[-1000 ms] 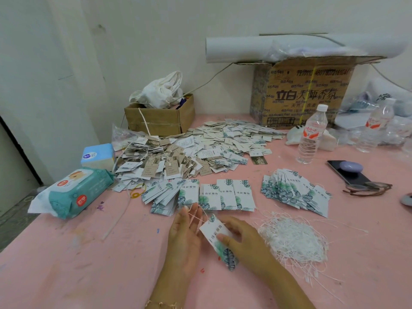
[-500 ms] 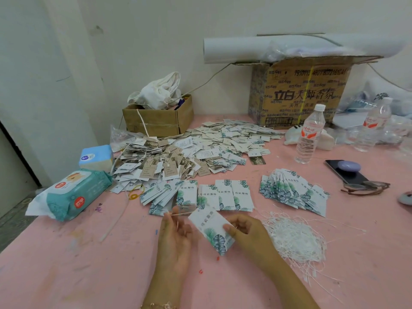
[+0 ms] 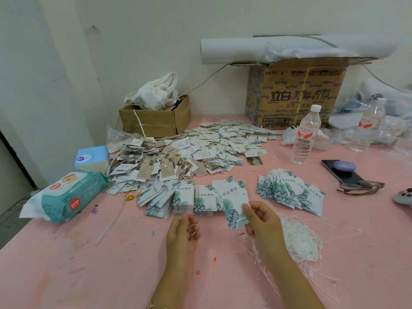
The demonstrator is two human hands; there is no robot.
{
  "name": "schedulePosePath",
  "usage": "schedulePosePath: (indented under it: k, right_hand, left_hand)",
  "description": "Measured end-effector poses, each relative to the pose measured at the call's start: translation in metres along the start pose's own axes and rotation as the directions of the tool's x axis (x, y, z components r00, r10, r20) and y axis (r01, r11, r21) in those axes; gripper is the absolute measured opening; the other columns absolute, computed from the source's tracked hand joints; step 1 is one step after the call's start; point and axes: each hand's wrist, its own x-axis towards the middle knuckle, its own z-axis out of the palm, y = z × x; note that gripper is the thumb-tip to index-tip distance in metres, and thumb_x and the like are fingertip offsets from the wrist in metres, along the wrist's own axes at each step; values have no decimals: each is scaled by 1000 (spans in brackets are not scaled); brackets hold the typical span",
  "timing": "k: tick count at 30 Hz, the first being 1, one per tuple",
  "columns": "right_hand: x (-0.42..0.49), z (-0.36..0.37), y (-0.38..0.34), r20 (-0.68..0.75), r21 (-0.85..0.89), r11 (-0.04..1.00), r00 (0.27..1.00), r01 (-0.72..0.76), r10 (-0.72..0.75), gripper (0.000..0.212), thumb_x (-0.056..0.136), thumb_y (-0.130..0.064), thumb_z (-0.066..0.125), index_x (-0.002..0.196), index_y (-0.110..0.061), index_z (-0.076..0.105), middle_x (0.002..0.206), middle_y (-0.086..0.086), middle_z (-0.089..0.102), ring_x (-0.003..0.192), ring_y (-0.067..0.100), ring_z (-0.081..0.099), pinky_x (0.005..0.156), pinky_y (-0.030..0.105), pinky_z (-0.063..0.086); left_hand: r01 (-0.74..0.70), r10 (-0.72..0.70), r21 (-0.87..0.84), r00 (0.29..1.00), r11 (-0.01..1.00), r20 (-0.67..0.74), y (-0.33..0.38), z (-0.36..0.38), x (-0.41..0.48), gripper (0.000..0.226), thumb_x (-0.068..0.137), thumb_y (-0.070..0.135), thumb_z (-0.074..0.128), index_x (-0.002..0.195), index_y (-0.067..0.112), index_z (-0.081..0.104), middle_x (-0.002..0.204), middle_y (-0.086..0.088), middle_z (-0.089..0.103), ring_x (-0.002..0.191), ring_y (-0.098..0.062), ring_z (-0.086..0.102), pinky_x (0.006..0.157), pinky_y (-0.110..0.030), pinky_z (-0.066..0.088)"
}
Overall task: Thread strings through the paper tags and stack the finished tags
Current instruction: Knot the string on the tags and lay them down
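Note:
My right hand [image 3: 262, 220] pinches a white paper tag [image 3: 233, 200] with green leaf print, held upright just over the row of tag stacks [image 3: 185, 198]. My left hand [image 3: 181, 230] is beside it on the left, fingers curled on a thin white string [image 3: 193, 227]. A gap separates the string from the tag. A fanned stack of leaf tags [image 3: 289, 192] lies to the right. A tangle of loose white strings [image 3: 299, 240] sits just right of my right wrist. A big heap of strung tags [image 3: 178, 157] fills the table's middle.
The pink table [image 3: 89, 264] also holds a teal wet-wipes pack [image 3: 71, 196], a blue tissue box [image 3: 92, 157], a small cardboard box [image 3: 156, 122], a large carton [image 3: 296, 92], a water bottle [image 3: 306, 136], a phone [image 3: 334, 172] and glasses [image 3: 362, 187].
My right hand has carried the tag up and to the right, from lying tilted low to upright over the stacks. My left hand has drawn back toward me with the string.

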Motion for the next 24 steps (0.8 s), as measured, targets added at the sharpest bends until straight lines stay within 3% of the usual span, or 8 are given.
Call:
schedulePosePath:
  k: [6, 12, 15, 17, 21, 24]
  right_hand:
    - [19, -21, -19, -215, 31, 1000, 977, -2, 8, 8, 88, -16, 64, 91, -8, 64, 58, -2, 58, 46, 7, 47, 42, 16, 42]
    - [67, -46, -23, -480, 35, 998, 874, -61, 71, 21, 91, -16, 64, 105, -1, 63, 67, 8, 57, 54, 15, 49, 53, 24, 46]
    - [85, -53, -25, -534, 27, 998, 844, -51, 57, 25, 92, -18, 64, 108, 1, 65, 68, 7, 60, 56, 14, 52, 56, 22, 45]
    - [91, -57, -24, -549, 7, 1000, 836, -30, 29, 30, 91, -21, 65, 114, -2, 65, 81, 7, 67, 67, 14, 60, 58, 19, 45]
    - [84, -58, -14, -607, -259, 966, 782, -24, -143, 38, 92, -26, 64, 125, -9, 55, 117, 6, 62, 96, 16, 58, 78, 26, 44]
    - [71, -51, -2, -530, -409, 911, 799, 55, -286, 21, 93, -11, 59, 113, -11, 59, 117, 8, 61, 92, 18, 60, 69, 20, 42]
  left_hand:
    - [-9, 6, 88, 1000, 996, 28, 0, 6, -1, 25, 98, -4, 43, 79, 3, 57, 62, -7, 61, 57, -14, 50, 47, -16, 45]
    - [-62, 54, 196, 998, 979, 45, -4, 6, -2, 23, 97, -6, 45, 82, 2, 61, 64, -6, 63, 55, -10, 53, 53, -20, 45]
    - [-59, 52, 193, 998, 979, 43, -4, 4, -2, 22, 96, -5, 45, 84, 2, 62, 63, -5, 63, 55, -10, 53, 56, -23, 45]
    - [-60, 54, 200, 998, 978, 39, -5, 3, -1, 22, 97, -4, 46, 84, 3, 62, 63, -4, 64, 54, -8, 54, 56, -23, 45]
    - [-59, 52, 202, 998, 978, 44, -5, 3, -1, 23, 96, -5, 45, 82, 3, 62, 62, -4, 64, 53, -8, 55, 54, -22, 45]
    - [-67, 58, 215, 997, 974, 49, -5, 4, -1, 23, 97, -3, 46, 82, 4, 62, 63, -5, 64, 55, -10, 54, 57, -25, 44]
